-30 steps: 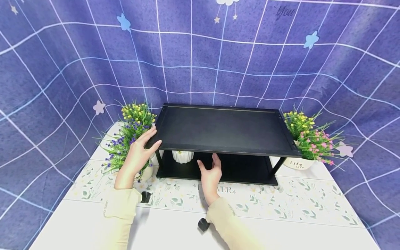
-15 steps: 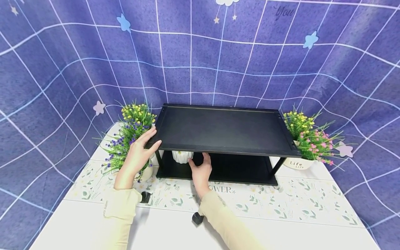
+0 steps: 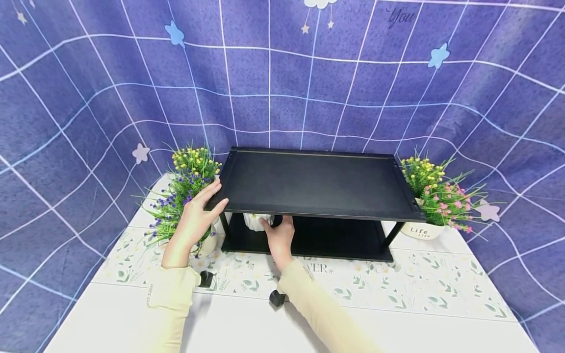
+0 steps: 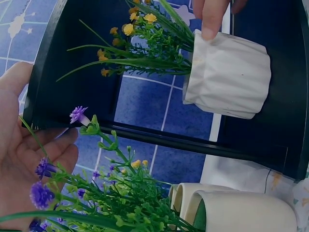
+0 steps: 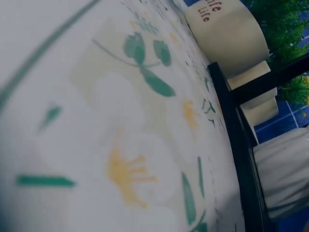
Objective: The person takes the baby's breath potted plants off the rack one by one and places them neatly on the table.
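Observation:
A black two-tier shelf rack (image 3: 318,184) stands on the table. My left hand (image 3: 192,220) grips the left front corner of its upper board, thumb and fingers on different sides of the edge. My right hand (image 3: 280,240) reaches under that board from the front. It holds a white fluted flowerpot (image 4: 231,72) on the lower tier at the left, with the thumb on the pot near its rim. Yellow artificial flowers (image 4: 128,29) and green leaves grow from this pot; the upper board mostly hides them in the head view.
Cream pots with purple and yellow flowers (image 3: 185,191) stand left of the rack, close to my left forearm. At the right end sits a cream pot lettered "Life" (image 3: 421,231), with pink flowers (image 3: 452,206). A floral runner (image 3: 375,284) crosses the white table. Behind hangs a purple curtain (image 3: 282,98).
My right hand has moved left along the lower tier, from apart from the white flowerpot to holding it. The left hand has stayed on the rack's corner.

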Available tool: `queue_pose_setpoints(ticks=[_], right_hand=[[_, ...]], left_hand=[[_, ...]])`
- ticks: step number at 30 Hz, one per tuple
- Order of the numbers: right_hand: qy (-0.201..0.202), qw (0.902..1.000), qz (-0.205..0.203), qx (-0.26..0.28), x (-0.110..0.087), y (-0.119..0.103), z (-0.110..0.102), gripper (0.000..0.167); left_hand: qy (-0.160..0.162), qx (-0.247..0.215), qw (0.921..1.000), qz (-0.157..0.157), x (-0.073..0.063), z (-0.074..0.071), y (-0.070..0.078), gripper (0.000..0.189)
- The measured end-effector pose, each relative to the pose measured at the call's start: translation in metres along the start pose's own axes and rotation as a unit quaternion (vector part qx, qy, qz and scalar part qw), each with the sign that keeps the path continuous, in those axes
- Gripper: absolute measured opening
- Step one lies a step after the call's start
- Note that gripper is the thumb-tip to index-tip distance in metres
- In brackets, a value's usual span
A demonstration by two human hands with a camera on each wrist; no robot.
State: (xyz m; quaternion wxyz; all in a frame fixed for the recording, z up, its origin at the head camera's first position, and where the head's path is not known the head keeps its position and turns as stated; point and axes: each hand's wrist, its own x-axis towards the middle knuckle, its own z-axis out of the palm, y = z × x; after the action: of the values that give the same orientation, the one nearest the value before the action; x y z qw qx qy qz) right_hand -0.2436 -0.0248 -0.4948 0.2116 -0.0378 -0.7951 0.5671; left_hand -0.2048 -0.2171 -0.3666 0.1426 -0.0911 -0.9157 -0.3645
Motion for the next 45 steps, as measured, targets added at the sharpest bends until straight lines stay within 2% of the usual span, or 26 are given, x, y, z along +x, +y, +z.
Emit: queue_pose_setpoints(ticks=[10, 18, 27, 35, 40, 45], right_hand=[[-0.045, 0.9983, 0.004, -0.037, 0.008, -0.004, 0.013, 0.066], [-0.088, 0.9954, 0.027, -0.027, 0.012, -0.008, 0.017, 0.063], [-0.079, 0.9951, 0.007, -0.058, 0.019, -0.010, 0.021, 0.063], [-0.062, 0.9950, 0.020, -0.076, 0.018, -0.008, 0.020, 0.060], [-0.056, 0.9950, 0.038, -0.073, 0.014, -0.008, 0.016, 0.064], [-0.056, 0.9965, 0.024, -0.057, 0.006, -0.007, 0.009, 0.065]], left_hand=[[0.000, -0.001, 1.0000, -0.002, 0.001, 0.000, 0.001, 0.060], [0.001, -0.003, 1.0000, -0.003, 0.000, 0.001, -0.001, 0.060], [0.004, -0.009, 1.0000, -0.002, 0.002, 0.004, -0.002, 0.060], [0.002, -0.006, 1.0000, -0.007, 0.001, 0.005, -0.003, 0.059], [0.006, -0.009, 0.9999, -0.004, 0.001, 0.004, -0.004, 0.059], [0.007, -0.008, 0.9999, 0.000, 0.001, 0.003, -0.003, 0.059]])
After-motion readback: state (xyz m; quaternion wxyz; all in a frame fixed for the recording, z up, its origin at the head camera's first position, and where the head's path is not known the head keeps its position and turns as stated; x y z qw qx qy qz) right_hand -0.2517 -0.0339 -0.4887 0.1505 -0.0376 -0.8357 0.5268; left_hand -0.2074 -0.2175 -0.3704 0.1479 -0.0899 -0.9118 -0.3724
